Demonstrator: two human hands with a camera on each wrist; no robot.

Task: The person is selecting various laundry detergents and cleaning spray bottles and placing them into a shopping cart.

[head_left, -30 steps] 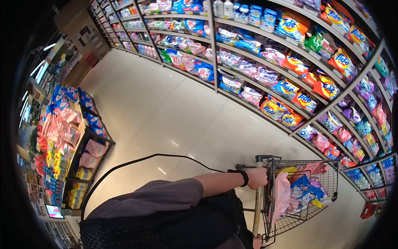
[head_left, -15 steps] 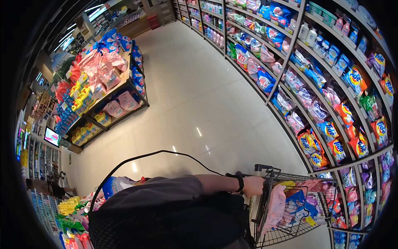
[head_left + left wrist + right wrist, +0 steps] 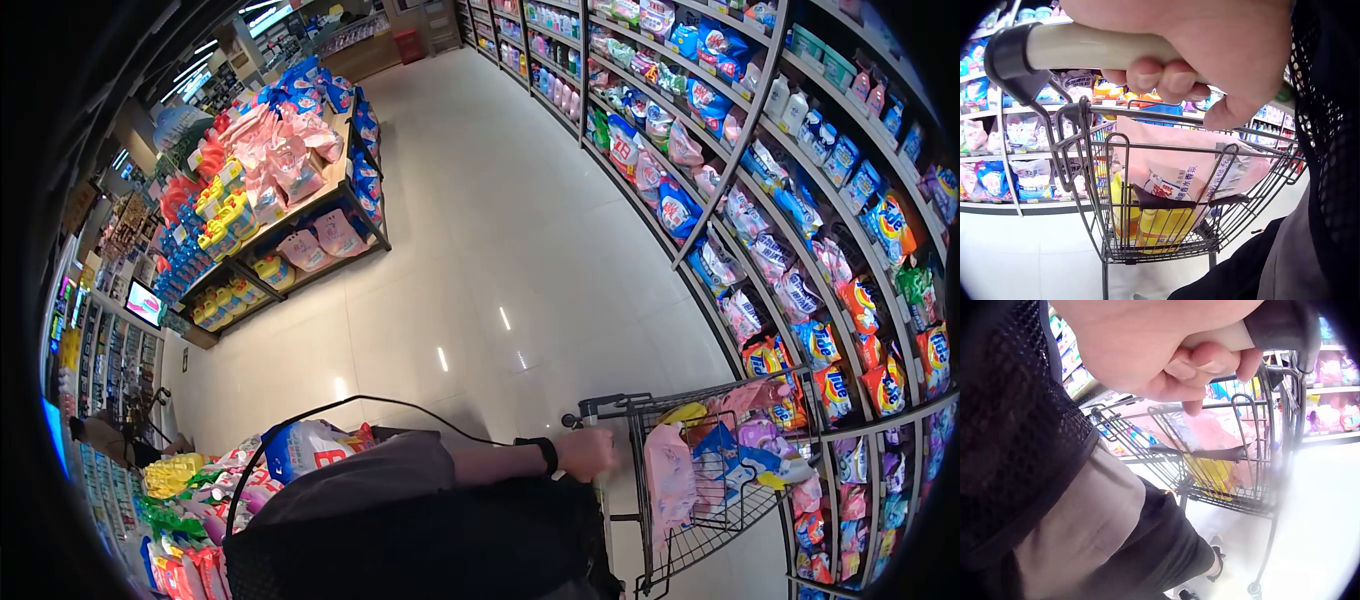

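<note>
My left hand [image 3: 585,455], with a black band on its wrist, grips the pale handle [image 3: 1097,47] of a shopping cart near its left end cap. Fingers of my right hand [image 3: 1160,347] wrap the same handle close to the other end cap; the head view hides that hand behind my body. Inside the wire cart [image 3: 1166,117] a large pink bag [image 3: 668,470] leans at the handle side. Yellow packs [image 3: 1166,226] sit low beneath it. Farther in lie a blue-and-white bag [image 3: 718,455] and a purple bag [image 3: 758,436].
Tall shelves of detergent bags [image 3: 790,290] line the right, close beside the cart's front. At left stands a display table [image 3: 318,205] piled with pink, yellow and blue packs. Another heap of bags [image 3: 200,500] lies near my left arm. Tiled floor [image 3: 480,230] runs between them.
The view has swung left, so shelves and display shift rightward and the bag heap comes into view at lower left. My left hand stays on the cart handle; the right hand has dropped from head view.
</note>
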